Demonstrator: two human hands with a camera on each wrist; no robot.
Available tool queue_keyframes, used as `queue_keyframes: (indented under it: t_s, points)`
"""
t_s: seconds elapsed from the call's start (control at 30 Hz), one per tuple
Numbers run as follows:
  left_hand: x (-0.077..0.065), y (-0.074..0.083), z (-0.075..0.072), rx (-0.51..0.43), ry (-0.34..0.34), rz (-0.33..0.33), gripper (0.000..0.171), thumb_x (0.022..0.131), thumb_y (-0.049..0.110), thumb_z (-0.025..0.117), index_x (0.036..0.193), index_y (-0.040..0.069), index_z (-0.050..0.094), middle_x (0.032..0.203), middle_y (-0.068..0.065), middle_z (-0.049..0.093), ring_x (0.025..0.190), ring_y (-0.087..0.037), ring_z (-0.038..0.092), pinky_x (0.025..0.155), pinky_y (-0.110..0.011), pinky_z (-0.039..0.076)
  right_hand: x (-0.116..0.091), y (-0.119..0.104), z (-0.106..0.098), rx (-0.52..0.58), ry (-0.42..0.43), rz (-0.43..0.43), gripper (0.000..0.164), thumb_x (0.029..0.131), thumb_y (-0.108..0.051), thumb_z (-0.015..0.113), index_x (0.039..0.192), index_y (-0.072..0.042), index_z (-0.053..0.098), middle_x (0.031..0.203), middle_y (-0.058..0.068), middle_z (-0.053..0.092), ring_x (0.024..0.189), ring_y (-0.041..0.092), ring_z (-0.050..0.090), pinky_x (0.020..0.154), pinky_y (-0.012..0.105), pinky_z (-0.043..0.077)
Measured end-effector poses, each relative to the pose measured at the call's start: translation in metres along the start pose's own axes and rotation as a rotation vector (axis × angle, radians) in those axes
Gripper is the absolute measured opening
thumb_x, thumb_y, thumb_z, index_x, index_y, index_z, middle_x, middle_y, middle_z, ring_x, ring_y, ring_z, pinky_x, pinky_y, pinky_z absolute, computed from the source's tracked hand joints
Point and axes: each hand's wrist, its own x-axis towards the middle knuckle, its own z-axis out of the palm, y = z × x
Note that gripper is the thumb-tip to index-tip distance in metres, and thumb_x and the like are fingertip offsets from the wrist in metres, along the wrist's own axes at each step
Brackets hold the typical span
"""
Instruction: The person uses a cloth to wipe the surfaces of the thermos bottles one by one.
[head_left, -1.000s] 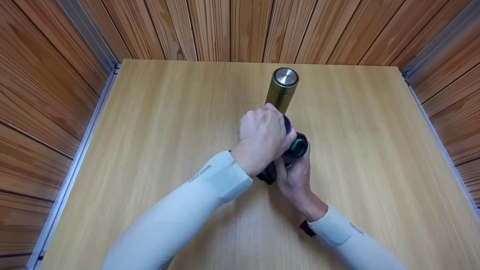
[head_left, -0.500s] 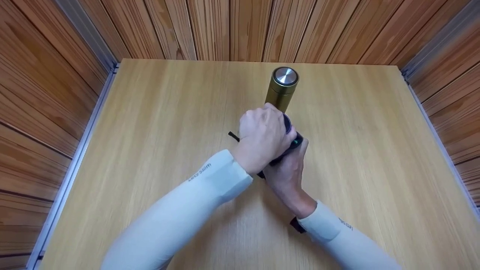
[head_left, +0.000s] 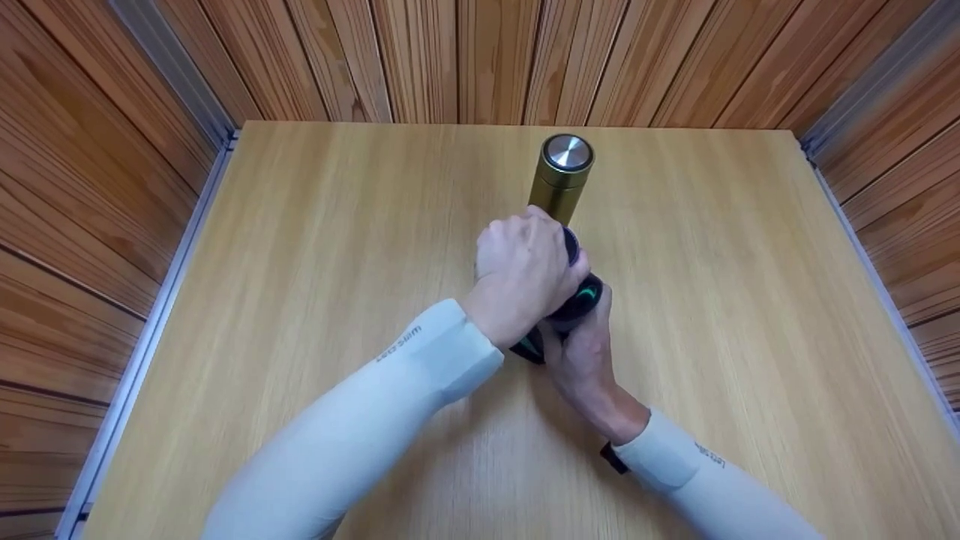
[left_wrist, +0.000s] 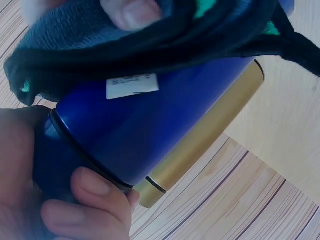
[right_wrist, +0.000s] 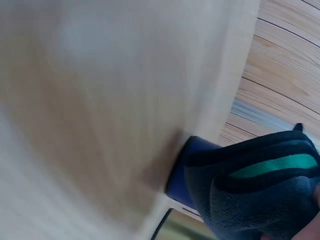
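Observation:
In the head view my left hand (head_left: 525, 262) covers the top of a blue bottle; the left wrist view shows its fingers curled round the dark blue cap (left_wrist: 55, 160). Below the cap is the glossy blue body (left_wrist: 150, 140) of the bottle. My right hand (head_left: 589, 367) holds a dark grey cloth (head_left: 574, 311) with black edging and green bits against the bottle's side. A white label (left_wrist: 132, 86) shows at the cloth's edge. In the right wrist view the cloth (right_wrist: 250, 205) wraps the bottle, leaving its lower end (right_wrist: 182, 180) bare.
A gold bottle (head_left: 559, 184) with a silver-topped lid stands upright just behind the blue one. The light wooden table (head_left: 337, 225) is bordered by wood-plank walls (head_left: 495, 60) at the back and sides.
My right hand moved left and turned with the cloth round the bottle, then came back right. A black strap end showed at left midway and is now hidden. My left hand stayed in place.

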Motion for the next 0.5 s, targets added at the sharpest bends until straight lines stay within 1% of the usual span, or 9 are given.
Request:
queue_keyframes:
  t_s: [0.1,0.17,0.27,0.33,0.4,0.5]
  points:
    - [0.000,0.001,0.001,0.007,0.005,-0.002,0.066,0.100,0.065,0.034,0.099,0.005,0.062,0.070,-0.001,0.059,0.049,-0.016,0.056,0.043,-0.025,0.045,0.000,-0.003,0.002,0.012,0.013,0.038,0.067,0.093,-0.003,0.073,0.143,0.005,0.028,0.135,0.018,0.041,0.122,0.027,0.052,0.107,0.030,0.043]
    - [0.000,0.001,0.001,0.010,0.008,-0.005,0.066,0.100,0.064,0.034,0.099,0.005,0.062,0.070,-0.001,0.059,0.049,-0.016,0.056,0.043,-0.025,0.045,0.001,-0.007,0.005,-0.001,0.023,0.074,0.071,0.092,-0.009,0.075,0.144,0.004,0.029,0.134,0.019,0.039,0.119,0.026,0.052,0.102,0.032,0.044]
    - [0.000,0.001,0.001,0.008,0.022,-0.010,0.064,0.101,0.062,0.035,0.099,0.005,0.063,0.071,-0.001,0.060,0.051,-0.015,0.056,0.044,-0.025,0.047,0.005,-0.010,0.009,-0.039,0.030,0.135,0.078,0.086,-0.012,0.081,0.144,0.004,0.031,0.131,0.019,0.040,0.114,0.026,0.049,0.094,0.035,0.044]
    - [0.000,0.001,0.001,-0.002,0.030,-0.011,0.063,0.101,0.061,0.035,0.100,0.004,0.064,0.073,-0.002,0.062,0.052,-0.016,0.057,0.045,-0.026,0.048,0.006,-0.010,0.012,-0.071,0.018,0.174,0.083,0.081,-0.012,0.084,0.144,0.004,0.032,0.129,0.019,0.041,0.112,0.027,0.046,0.089,0.036,0.043]
    - [0.000,0.001,0.001,-0.010,0.038,-0.011,0.062,0.101,0.059,0.036,0.100,0.004,0.064,0.074,-0.002,0.063,0.053,-0.016,0.058,0.045,-0.026,0.049,0.008,-0.009,0.013,-0.097,-0.005,0.208,0.084,0.079,-0.012,0.086,0.144,0.003,0.034,0.127,0.017,0.044,0.110,0.028,0.042,0.085,0.035,0.040]
    - [0.000,0.001,0.001,-0.020,0.034,-0.013,0.062,0.100,0.060,0.037,0.101,0.004,0.064,0.076,-0.003,0.064,0.054,-0.016,0.059,0.046,-0.027,0.050,0.009,-0.008,0.013,-0.118,-0.041,0.238,0.083,0.080,-0.016,0.086,0.144,0.000,0.036,0.125,0.015,0.045,0.109,0.028,0.040,0.083,0.035,0.038]
